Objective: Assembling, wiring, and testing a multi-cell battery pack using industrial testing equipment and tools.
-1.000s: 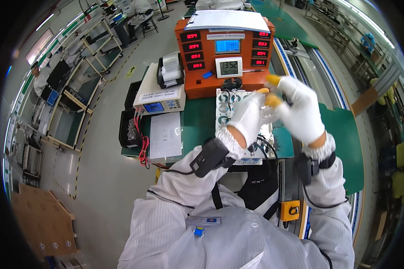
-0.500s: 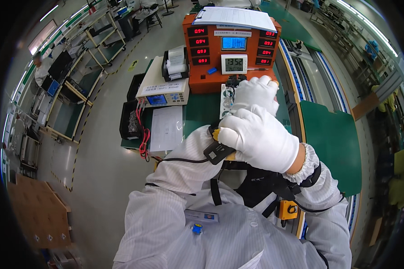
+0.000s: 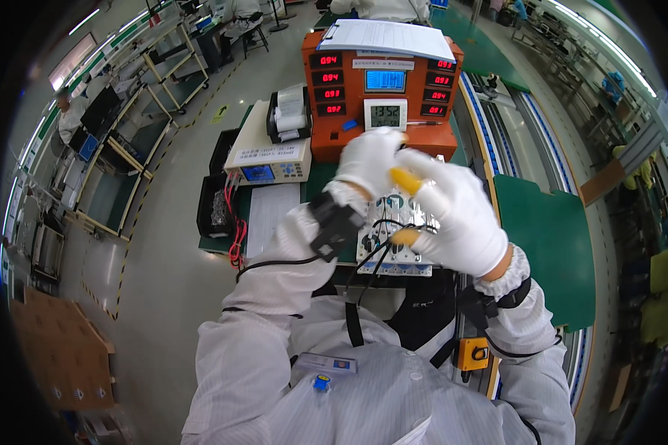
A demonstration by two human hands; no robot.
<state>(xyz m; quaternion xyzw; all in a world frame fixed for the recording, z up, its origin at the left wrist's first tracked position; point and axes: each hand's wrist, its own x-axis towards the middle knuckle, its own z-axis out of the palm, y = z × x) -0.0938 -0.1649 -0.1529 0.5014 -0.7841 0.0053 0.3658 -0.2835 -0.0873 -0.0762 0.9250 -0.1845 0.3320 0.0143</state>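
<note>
One white panel (image 3: 397,270) lies before one orange box (image 3: 423,136) with eight displays (image 3: 329,78). Above this panel, the right hand (image 3: 405,209) has two yellow fingertips (image 3: 406,180) wide apart; for the left hand (image 3: 369,159), I cannot tell.

Gloved hands (image 3: 460,215) over white panel (image 3: 393,256) | orange console (image 3: 414,85) behind

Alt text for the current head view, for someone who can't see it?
A white-gloved, yellow-tipped right hand, its fingers parted, and a white-gloved left hand are raised close together over a white rectangular panel on a green bench. Behind stands an orange box with red digital readouts, beside a cream boxy instrument.
</note>
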